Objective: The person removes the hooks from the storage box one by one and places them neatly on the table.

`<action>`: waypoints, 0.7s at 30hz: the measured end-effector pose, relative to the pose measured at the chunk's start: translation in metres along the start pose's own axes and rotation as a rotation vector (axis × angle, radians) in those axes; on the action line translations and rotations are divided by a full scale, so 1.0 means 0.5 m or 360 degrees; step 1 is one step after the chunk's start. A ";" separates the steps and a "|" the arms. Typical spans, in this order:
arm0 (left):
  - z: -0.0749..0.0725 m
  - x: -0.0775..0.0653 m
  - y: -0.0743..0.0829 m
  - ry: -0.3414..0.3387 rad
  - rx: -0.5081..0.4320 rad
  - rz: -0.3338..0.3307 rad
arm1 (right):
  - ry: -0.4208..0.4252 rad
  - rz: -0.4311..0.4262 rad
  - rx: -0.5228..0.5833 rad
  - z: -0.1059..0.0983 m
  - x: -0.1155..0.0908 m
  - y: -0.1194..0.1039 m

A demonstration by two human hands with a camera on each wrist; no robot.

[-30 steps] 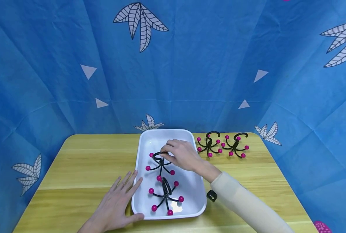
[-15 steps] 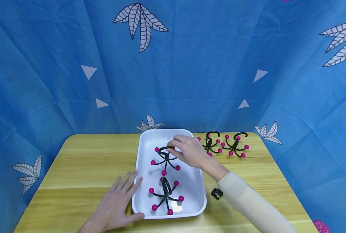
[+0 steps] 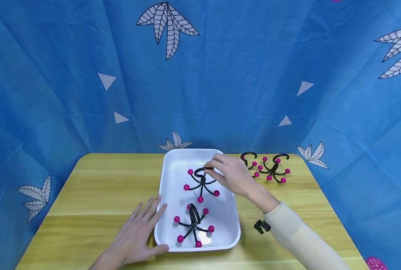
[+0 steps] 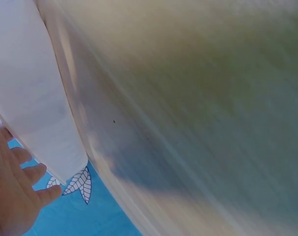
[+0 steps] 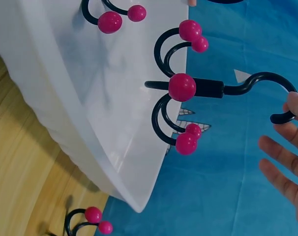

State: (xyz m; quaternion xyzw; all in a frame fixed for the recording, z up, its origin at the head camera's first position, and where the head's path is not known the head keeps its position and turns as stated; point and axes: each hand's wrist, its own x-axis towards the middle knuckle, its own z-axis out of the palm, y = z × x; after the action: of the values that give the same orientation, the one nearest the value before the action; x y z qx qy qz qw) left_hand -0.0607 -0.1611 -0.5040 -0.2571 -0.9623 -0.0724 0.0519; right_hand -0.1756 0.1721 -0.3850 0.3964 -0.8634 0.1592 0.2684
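My right hand (image 3: 231, 174) pinches the curved top of a black multi-arm hook hanger (image 3: 202, 181) with pink ball tips, above the far half of a white tray (image 3: 161, 180). In the right wrist view, thumb and finger grip the end of the hanger's hook (image 5: 267, 78), and its arms hang over the tray. A second hook hanger (image 3: 194, 224) of the same kind stands in the near half of the tray, its hook upward. My left hand (image 3: 136, 234) lies with fingers spread at the tray's left side, fingertips and thumb right at the rim.
Two more hook hangers, a right one (image 3: 273, 170) and one (image 3: 249, 157) partly hidden behind my right hand, stand on the wooden table (image 3: 112, 180) beyond the tray's right side. A blue patterned curtain (image 3: 200, 93) hangs behind the table and along both sides.
My right hand has moved to the right over the tray, carrying the hook hanger with it. The left hand and the hanger in the near half keep their places.
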 end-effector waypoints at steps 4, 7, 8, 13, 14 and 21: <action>-0.002 -0.001 -0.003 0.0016 0.0023 0.0026 | 0.0009 0.0013 0.0016 -0.015 -0.011 0.002; -0.003 -0.003 -0.005 0.0016 0.0030 0.0028 | 0.0004 0.0024 0.0010 -0.025 -0.019 0.006; -0.003 -0.004 -0.005 0.0016 0.0030 0.0027 | 0.0009 0.0027 0.0013 -0.028 -0.022 0.007; -0.002 -0.001 -0.005 0.0017 0.0026 0.0033 | 0.0076 0.0040 -0.0012 -0.047 -0.040 0.022; -0.002 0.000 -0.005 0.0015 0.0023 0.0036 | 0.0090 0.0048 -0.0015 -0.051 -0.045 0.025; -0.004 0.001 -0.002 -0.0005 0.0007 0.0026 | 0.0115 0.0120 -0.0059 -0.080 -0.075 0.050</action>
State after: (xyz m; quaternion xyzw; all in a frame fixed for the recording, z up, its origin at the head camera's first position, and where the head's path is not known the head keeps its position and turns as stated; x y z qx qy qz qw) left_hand -0.0615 -0.1618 -0.5020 -0.2649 -0.9604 -0.0695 0.0514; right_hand -0.1610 0.2298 -0.3767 0.3524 -0.8704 0.1674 0.3004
